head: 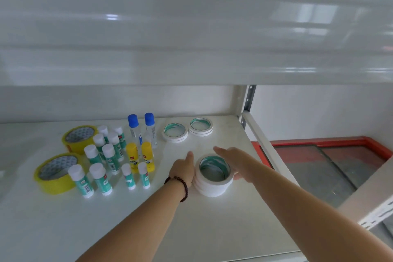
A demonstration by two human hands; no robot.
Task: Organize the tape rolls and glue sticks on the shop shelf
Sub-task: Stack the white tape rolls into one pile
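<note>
Left hand [183,168], right hand [232,160] flank white tape stack [213,178], touching.

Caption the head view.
Both hands, left hand and right hand, flank a stack of white tape rolls on the shelf.

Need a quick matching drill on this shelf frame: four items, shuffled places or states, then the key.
Items:
1. yellow tape rolls
2. blue-capped glue bottles
3. white tape stack
4. two thin white tape stacks

Places/states:
A. between the left hand and right hand
B. far left of the shelf, lying flat
C. toward the back, right of the glue
D. upright behind the yellow glue sticks

Pairs: 1-B, 2-D, 3-A, 4-C
</note>
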